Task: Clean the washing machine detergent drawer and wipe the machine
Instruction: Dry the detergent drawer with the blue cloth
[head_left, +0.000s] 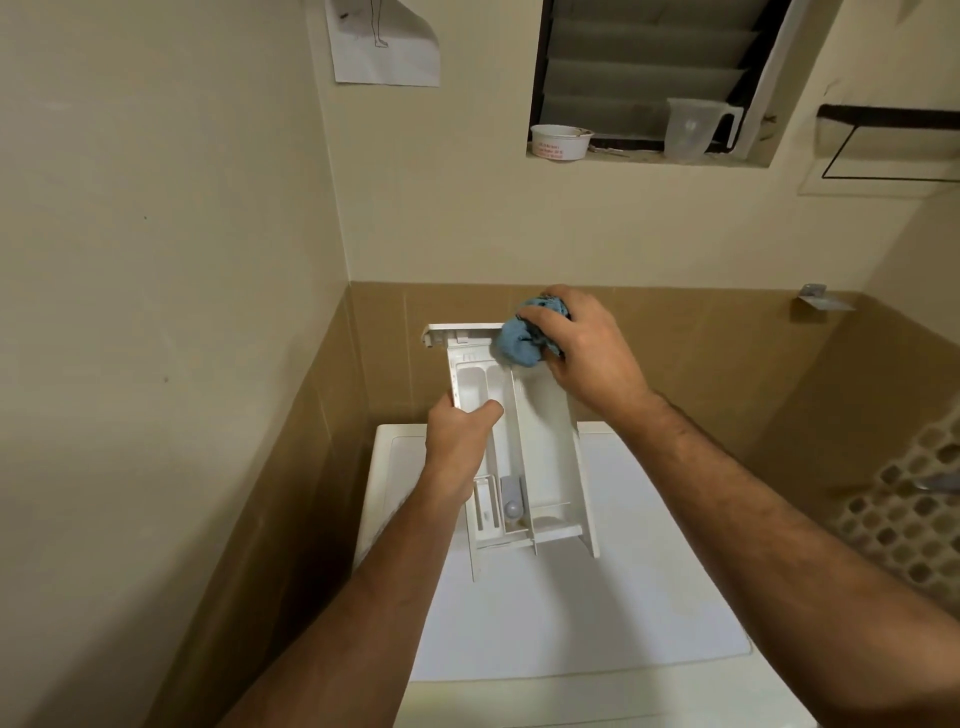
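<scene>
The white detergent drawer (540, 441) is out of the machine and held up above the white washing machine top (571, 613), its front panel pointing away from me. My left hand (457, 441) grips the drawer's left wall, thumb inside a compartment. My right hand (587, 348) holds a bunched blue cloth (519, 343) and presses it against the far end of the drawer, near the front panel. A grey insert (511, 499) sits in the drawer's near end.
Walls close in on the left and behind the machine. A window ledge above carries a white bowl (561, 142) and a clear measuring jug (691, 127). A perforated laundry basket (904, 509) stands at the right. A paper sheet (384, 41) hangs on the wall.
</scene>
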